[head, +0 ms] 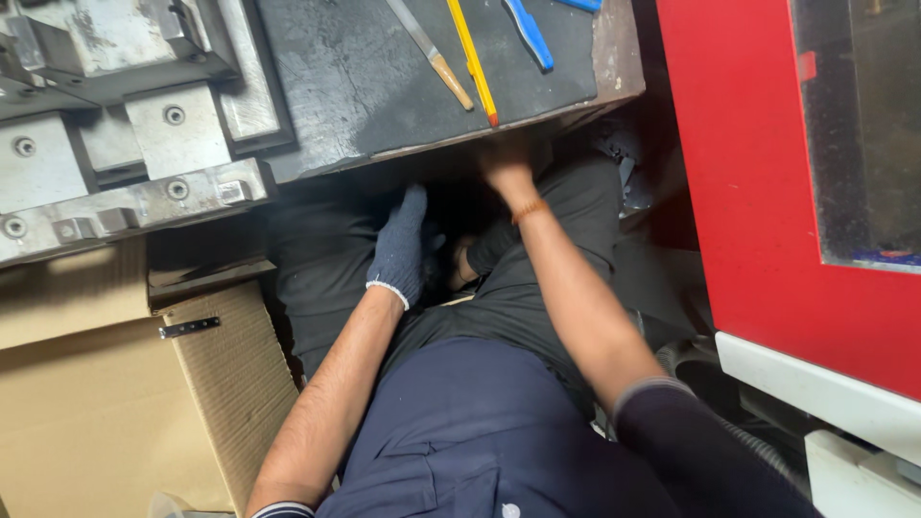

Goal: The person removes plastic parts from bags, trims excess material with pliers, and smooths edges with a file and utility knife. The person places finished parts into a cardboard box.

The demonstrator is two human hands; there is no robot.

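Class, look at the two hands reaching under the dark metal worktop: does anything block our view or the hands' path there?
Yes. The dark metal worktop overhangs both; the bare right hand reaches under its front edge, the gloved left hand into the shadow. What they touch is hidden.

The bench (384,86) stands ahead of the person, with a file (432,53), a pencil (472,59) and a pen (529,34) lying side by side on its far right part, and a metal fixture (125,125) to its left. Both hands reach under the bench's near edge, the left hand (401,247) left of the right hand (507,173). Cardboard (115,403) lies below the fixture at the left with a small bracket (189,327) on it, and a machine (767,173) stands at the right.
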